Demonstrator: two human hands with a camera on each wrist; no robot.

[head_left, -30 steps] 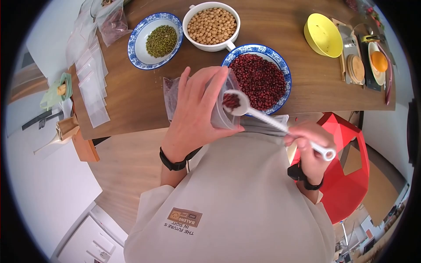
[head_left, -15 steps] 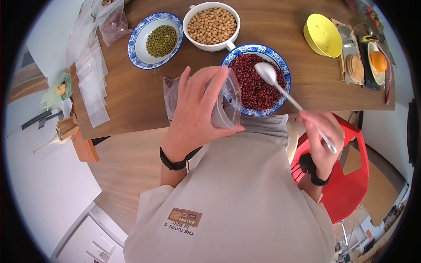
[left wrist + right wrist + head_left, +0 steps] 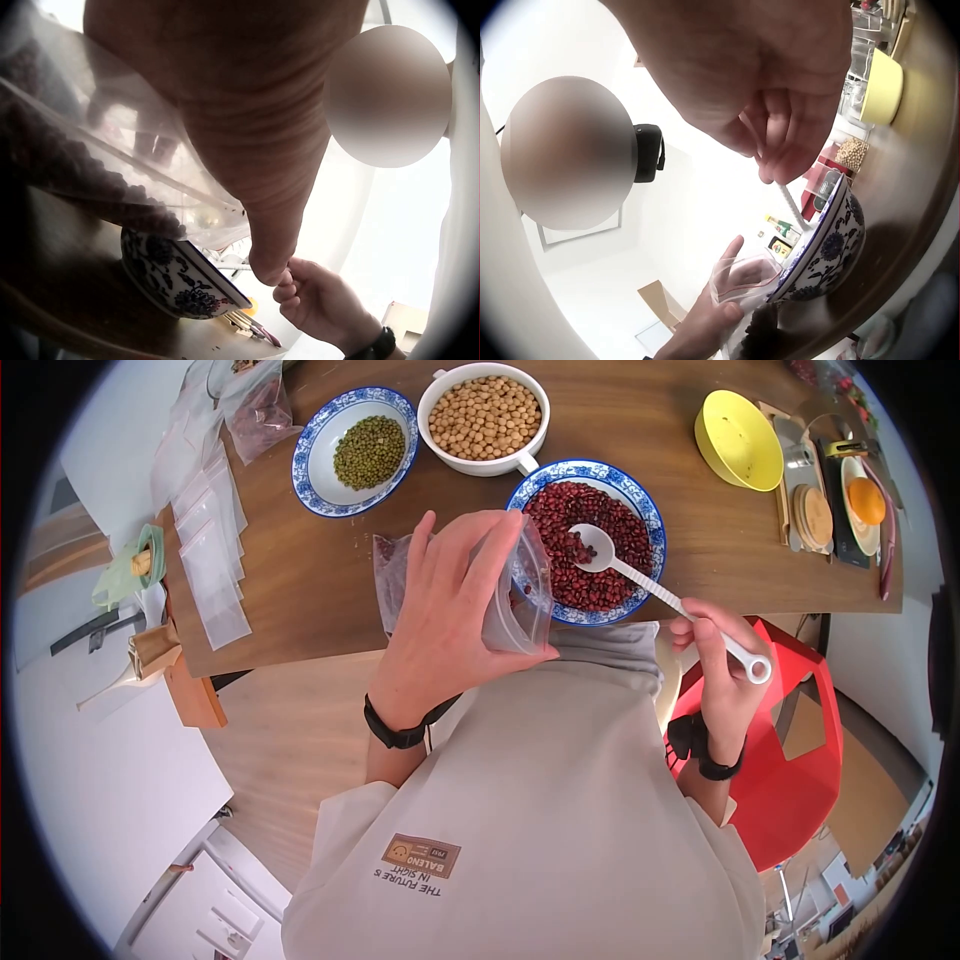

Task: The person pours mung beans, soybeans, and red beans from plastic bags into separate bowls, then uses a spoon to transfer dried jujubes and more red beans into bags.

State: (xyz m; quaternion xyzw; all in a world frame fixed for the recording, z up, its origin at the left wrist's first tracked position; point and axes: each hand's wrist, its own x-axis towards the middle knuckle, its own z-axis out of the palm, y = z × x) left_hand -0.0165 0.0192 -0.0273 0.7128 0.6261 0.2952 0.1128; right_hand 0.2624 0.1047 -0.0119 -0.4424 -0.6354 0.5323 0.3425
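In the head view my left hand [image 3: 440, 610] grips a clear zip bag [image 3: 528, 585] between thumb and fingers, its mouth spread toward a blue-and-white bowl [image 3: 654, 525]. Dark red beans [image 3: 75, 161] lie inside the bag in the left wrist view. My right hand [image 3: 727, 670] pinches the ribbed handle of a white spoon [image 3: 655, 588]. The spoon's head, with a few beans on it, sits among the red beans [image 3: 590, 505] in the bowl. The bag's mouth overlaps the bowl's left rim in the head view.
Behind stand a patterned bowl of green beans [image 3: 303, 455] and a white two-handled pot of chickpeas [image 3: 428, 410]. A yellow bowl [image 3: 740, 445] is at the right, beside a wooden-lidded jar [image 3: 812, 517]. Flat zip bags [image 3: 215, 595] lie at the table's left edge.
The right hand has swung the spoon from the bag's mouth over to the bowl. There it turned over and then back up among the beans. The left hand and bag stayed nearly still.
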